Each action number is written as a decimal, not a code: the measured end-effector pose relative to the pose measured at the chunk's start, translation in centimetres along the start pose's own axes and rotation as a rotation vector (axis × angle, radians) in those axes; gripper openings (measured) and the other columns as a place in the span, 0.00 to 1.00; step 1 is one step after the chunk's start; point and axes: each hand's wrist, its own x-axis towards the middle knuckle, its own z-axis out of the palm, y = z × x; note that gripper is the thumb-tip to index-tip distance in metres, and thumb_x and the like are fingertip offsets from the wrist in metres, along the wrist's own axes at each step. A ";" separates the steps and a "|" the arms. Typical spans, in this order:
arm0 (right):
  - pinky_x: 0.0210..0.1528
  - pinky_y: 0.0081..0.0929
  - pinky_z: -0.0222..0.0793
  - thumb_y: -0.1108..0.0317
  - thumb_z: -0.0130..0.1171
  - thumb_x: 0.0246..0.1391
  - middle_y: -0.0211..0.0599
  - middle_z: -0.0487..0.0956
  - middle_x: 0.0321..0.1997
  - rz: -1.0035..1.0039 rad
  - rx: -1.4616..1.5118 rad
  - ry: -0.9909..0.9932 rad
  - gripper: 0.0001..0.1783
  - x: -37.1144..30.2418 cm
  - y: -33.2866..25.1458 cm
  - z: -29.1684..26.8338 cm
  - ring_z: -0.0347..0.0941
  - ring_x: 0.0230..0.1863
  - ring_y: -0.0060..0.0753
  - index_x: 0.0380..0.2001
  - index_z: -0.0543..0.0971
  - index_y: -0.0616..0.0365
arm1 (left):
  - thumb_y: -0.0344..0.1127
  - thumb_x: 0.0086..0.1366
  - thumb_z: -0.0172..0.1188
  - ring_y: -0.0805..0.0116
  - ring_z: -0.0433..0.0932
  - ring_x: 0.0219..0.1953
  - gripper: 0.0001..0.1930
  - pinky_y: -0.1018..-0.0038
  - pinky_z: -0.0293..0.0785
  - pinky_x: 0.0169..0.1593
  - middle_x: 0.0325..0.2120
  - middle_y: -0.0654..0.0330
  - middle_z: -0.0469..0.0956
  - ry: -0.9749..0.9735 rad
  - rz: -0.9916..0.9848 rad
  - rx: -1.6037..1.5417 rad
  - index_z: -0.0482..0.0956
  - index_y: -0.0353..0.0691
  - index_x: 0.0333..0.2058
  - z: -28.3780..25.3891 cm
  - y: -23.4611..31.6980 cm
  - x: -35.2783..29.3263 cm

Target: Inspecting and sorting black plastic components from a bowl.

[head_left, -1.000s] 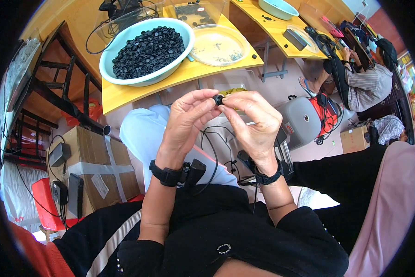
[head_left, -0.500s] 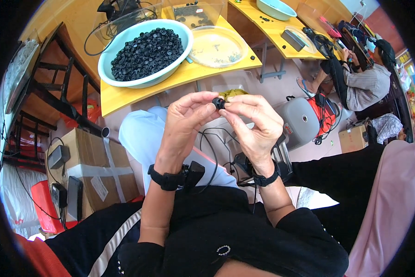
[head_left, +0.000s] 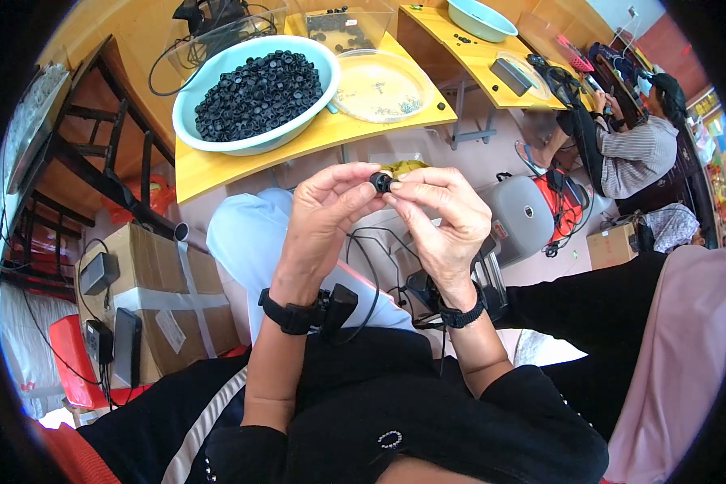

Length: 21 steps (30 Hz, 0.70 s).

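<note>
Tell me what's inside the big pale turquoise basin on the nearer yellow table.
The basin holds a heap of small, round black pieces. Whatever lies beneath the heap's top layer is covered and can't be seen.

A part [head_left: 382, 184] sits between the left hand [head_left: 318, 210] and the right hand [head_left: 443, 208], fingers of both touching it. Beyond them lies a surface [head_left: 209, 173]; on its left stands a basin [head_left: 254, 147], caps [head_left: 258, 93] heaped inside. Just right of the basin is a dish [head_left: 371, 71], with bits [head_left: 411, 105] in it; behind the dish stands a bin [head_left: 355, 40]. Farther right, a second surface [head_left: 460, 63] carries another basin [head_left: 482, 26] toward its back. Left of the hands is a carton [head_left: 169, 278], a rack [head_left: 100, 169] behind it. To the right are a case [head_left: 518, 226] and, beyond it, a person [head_left: 637, 153].
</note>
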 end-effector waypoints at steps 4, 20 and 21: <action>0.35 0.21 0.71 0.83 0.64 0.34 0.39 0.78 0.29 0.013 0.020 0.001 0.11 0.0 0.2 0.0 0.75 0.32 0.30 0.26 0.80 0.63 | 0.25 0.58 0.56 0.69 0.76 0.40 0.11 0.74 0.76 0.45 0.38 0.54 0.76 0.005 0.002 -0.003 0.74 0.33 0.41 0.0 0.0 0.0; 0.31 0.18 0.70 0.80 0.65 0.37 0.36 0.77 0.28 0.230 0.156 0.037 0.07 0.3 0.4 0.1 0.74 0.29 0.25 0.25 0.80 0.63 | 0.25 0.58 0.58 0.70 0.78 0.37 0.12 0.76 0.77 0.43 0.36 0.55 0.77 0.035 -0.055 -0.065 0.74 0.31 0.41 0.2 -0.2 0.5; 0.31 0.18 0.70 0.80 0.65 0.37 0.36 0.77 0.28 0.230 0.156 0.038 0.07 0.3 0.4 0.2 0.74 0.29 0.25 0.25 0.80 0.63 | 0.26 0.58 0.58 0.70 0.78 0.37 0.12 0.76 0.77 0.43 0.36 0.55 0.77 0.033 -0.054 -0.070 0.74 0.31 0.41 0.2 -0.2 0.5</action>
